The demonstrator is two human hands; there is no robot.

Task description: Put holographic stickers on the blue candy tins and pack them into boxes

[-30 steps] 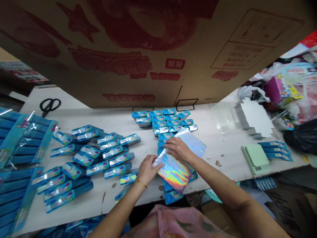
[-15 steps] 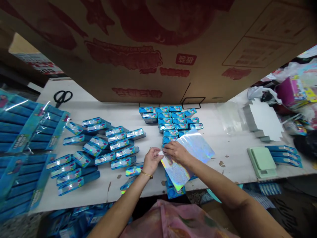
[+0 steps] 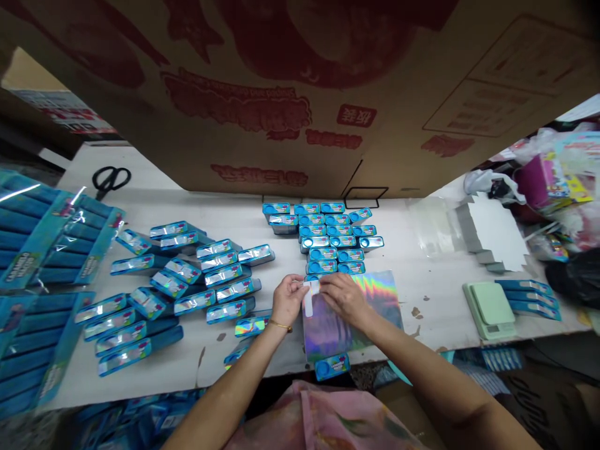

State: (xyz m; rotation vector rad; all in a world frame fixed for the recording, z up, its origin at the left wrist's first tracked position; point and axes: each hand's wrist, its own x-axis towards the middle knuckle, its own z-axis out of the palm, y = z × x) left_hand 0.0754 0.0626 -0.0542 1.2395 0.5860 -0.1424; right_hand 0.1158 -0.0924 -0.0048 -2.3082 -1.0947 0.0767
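Note:
A shiny holographic sticker sheet [image 3: 356, 331] lies over several small blue boxes in front of me, its rainbow glare spread across the surface. At its upper left corner, bare white patches [image 3: 308, 305] show. My left hand [image 3: 287, 303], with a gold bracelet at the wrist, pinches that corner between thumb and fingertips; whether a loose sticker is between them I cannot make out. Across the top edge, my right hand [image 3: 344, 299] is closed on the sheet with fingers bent. Upright blue boxes [image 3: 323, 254] with round marks on top stand just beyond.
Blue boxes with shiny stickers [image 3: 227, 275] stand scattered to the left, beside wrapped packs [image 3: 28, 250]. Black scissors [image 3: 111, 180] lie farther back. A big cardboard carton [image 3: 281, 137] blocks the far side. Rightward are a green scale [image 3: 490, 309] and a white carton [image 3: 492, 231].
The sheet has turned so its edges run straighter to me, and more white shows at its corner. Both hands have shifted slightly; the right fingers now bend over the top edge.

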